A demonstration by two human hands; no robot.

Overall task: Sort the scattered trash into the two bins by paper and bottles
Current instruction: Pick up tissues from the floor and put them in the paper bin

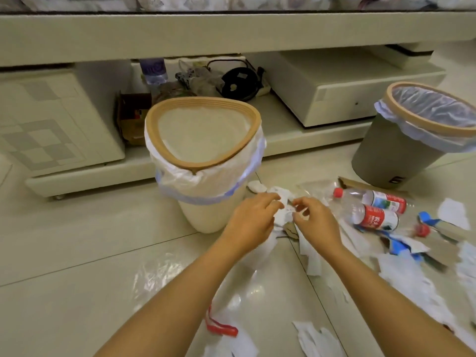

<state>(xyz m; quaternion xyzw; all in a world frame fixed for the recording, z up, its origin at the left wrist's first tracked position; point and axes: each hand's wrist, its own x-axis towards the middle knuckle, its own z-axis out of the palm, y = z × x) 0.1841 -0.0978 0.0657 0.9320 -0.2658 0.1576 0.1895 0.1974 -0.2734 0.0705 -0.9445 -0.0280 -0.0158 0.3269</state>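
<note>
At the bottom of the frame, torn white paper scraps (318, 338) and a red strip (221, 327) are seen on the tiled floor (77, 240), with a clear plastic sheet (154, 274) lying left of centre. Two bare forearms are extended upward from the lower edge. At mid-frame the left hand (251, 219) and the right hand (315, 221) are held close together, fingers curled; a crumpled piece of white paper (284, 206) is pinched between them, above a heap of paper strips.

To the right, two plastic bottles (373, 210) with red caps and red labels are lying on their sides, touching each other, among blue-and-white torn paper and cardboard bits (409, 243).

Just beyond the hands, slightly left, a white bin (206, 215) is standing upright, lined with a white bag under a tan rim. At the right edge, a grey bin (391, 150) with a clear liner is seen, well apart from the first.

Farther back, a low cream cabinet (231, 34) is noted across the upper frame; on its open shelf a purple-labelled bottle (153, 70), a brown box (134, 114) and a black round object (240, 82) are stored.
</note>
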